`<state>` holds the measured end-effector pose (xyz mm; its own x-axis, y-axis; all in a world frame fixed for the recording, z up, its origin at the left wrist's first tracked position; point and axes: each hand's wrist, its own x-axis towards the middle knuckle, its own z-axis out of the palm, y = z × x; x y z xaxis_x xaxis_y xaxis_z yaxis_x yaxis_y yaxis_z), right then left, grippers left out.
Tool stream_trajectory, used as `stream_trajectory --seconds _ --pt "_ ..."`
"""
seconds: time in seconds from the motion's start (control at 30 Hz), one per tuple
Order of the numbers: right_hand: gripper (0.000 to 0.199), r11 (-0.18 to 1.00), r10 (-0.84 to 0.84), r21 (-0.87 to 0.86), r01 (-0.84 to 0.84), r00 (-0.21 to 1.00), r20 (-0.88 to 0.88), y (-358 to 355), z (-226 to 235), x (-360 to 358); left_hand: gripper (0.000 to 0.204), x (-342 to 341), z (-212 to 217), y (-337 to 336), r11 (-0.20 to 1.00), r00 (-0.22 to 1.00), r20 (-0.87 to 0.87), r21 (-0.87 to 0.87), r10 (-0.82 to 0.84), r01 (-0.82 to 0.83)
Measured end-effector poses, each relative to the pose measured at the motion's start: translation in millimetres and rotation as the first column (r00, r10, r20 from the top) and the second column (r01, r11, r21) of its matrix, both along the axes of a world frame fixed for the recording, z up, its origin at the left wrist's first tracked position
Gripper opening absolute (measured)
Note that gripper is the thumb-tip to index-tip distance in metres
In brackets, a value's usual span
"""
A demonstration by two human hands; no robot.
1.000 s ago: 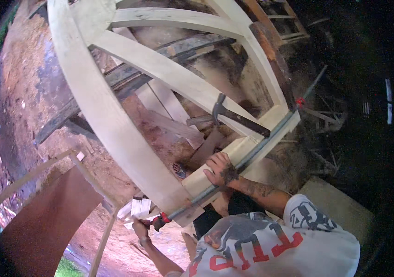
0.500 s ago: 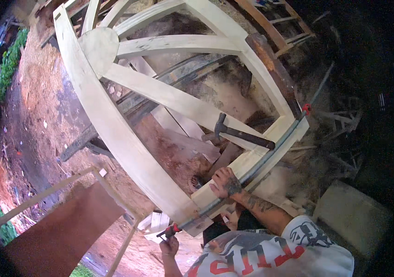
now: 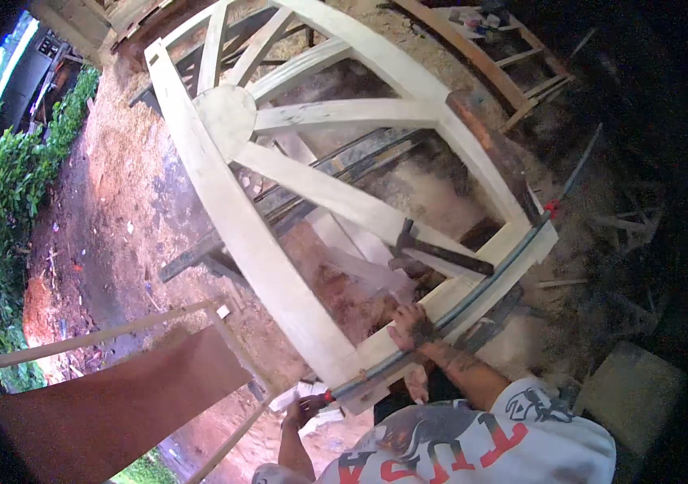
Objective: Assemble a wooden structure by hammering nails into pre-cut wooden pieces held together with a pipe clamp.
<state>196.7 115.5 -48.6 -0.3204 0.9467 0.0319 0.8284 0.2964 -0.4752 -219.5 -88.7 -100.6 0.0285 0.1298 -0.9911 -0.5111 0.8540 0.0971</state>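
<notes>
A large pale wooden frame (image 3: 259, 242) with curved members and spokes meeting at a round hub (image 3: 225, 121) lies in front of me. Along its near rail (image 3: 457, 298) runs a long bar clamp (image 3: 473, 289) with red ends. My left hand (image 3: 304, 410) is closed at the clamp's near red end (image 3: 329, 396), covering the handle. Bent over the rail's inner edge, the fingers of my right hand (image 3: 411, 326) grip the wood beside the bar. A hammer (image 3: 449, 254) lies across a spoke and the rail, its head toward the frame's inside.
Dark trestle beams (image 3: 336, 173) support the frame. A reddish-brown panel (image 3: 134, 403) with wooden strips stands at lower left. A brown ladder-like frame (image 3: 473, 60) is at the far right, a grey block (image 3: 630, 395) at near right. Sawdust and scraps (image 3: 316, 403) litter the ground.
The view has shifted, so the frame appears farther right and lower. My left hand has moved up over the clamp's handle, which showed before. My right hand stays on the rail.
</notes>
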Motion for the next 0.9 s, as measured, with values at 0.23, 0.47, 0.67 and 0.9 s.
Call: stream_trajectory --seconds 0.23,0.47,0.67,0.9 --pt "0.022 0.934 -0.010 0.339 0.112 0.957 -0.289 -13 8 54 0.041 11 -28 -44 0.866 0.870 -0.018 0.114 0.493 -0.488" --pt "0.023 -0.013 -0.750 -0.700 0.714 -0.470 -0.466 -20 -78 250 0.043 8 -16 -45 0.765 0.761 -0.088 0.123 0.643 -0.632" --pt "0.035 0.076 -0.638 -0.964 0.254 -0.731 -0.243 46 16 304 0.043 5 10 -45 0.829 0.730 -0.396 0.301 0.558 -0.471" --pt "0.045 0.073 -0.762 -0.980 0.186 -0.623 -0.175 90 18 302 0.037 6 46 -92 0.988 0.476 -0.871 0.062 0.122 -0.139"
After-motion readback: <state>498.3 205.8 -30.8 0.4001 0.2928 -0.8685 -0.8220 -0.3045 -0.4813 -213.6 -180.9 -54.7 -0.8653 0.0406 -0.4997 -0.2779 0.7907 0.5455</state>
